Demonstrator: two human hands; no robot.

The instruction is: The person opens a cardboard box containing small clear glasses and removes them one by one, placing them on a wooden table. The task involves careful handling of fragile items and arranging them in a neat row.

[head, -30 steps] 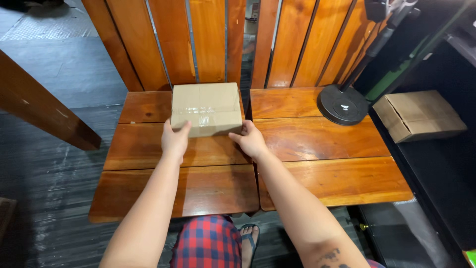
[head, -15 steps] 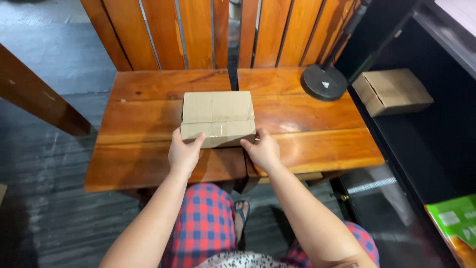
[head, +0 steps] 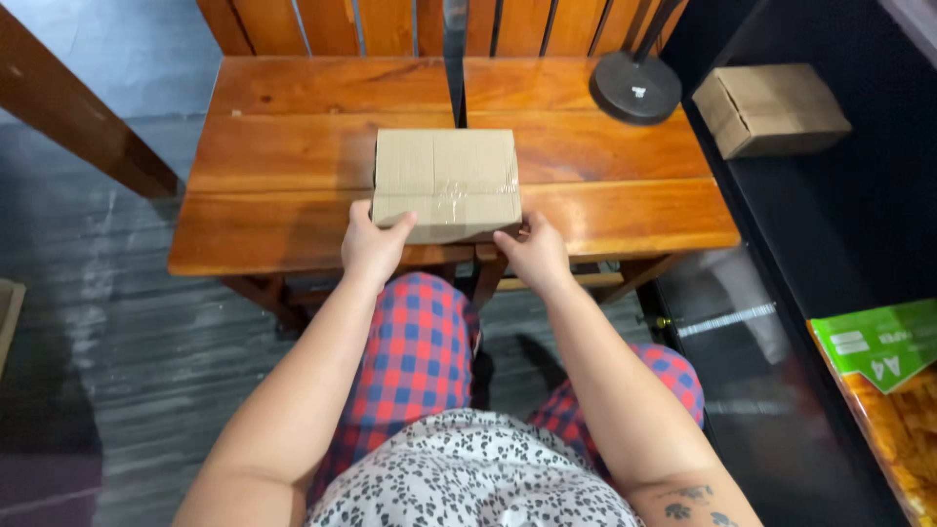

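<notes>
A taped brown cardboard box (head: 446, 181) lies on the wooden slatted seat (head: 273, 166) in front of me, near its front edge. My left hand (head: 372, 242) grips the box's near left corner, thumb on top. My right hand (head: 534, 250) holds the near right corner with the fingertips against the box's front face. Both forearms reach forward over my legs in red and blue checked trousers.
A black round lamp base (head: 636, 87) stands at the seat's back right. A second, smaller cardboard box (head: 771, 107) lies on a dark shelf to the right. A green paper packet (head: 878, 344) sits at the right edge. Wooden back slats rise behind the seat.
Both hands have drawn the box toward me, from the back of the seat to its front edge. The camera has tilted down, showing more of my lap.
</notes>
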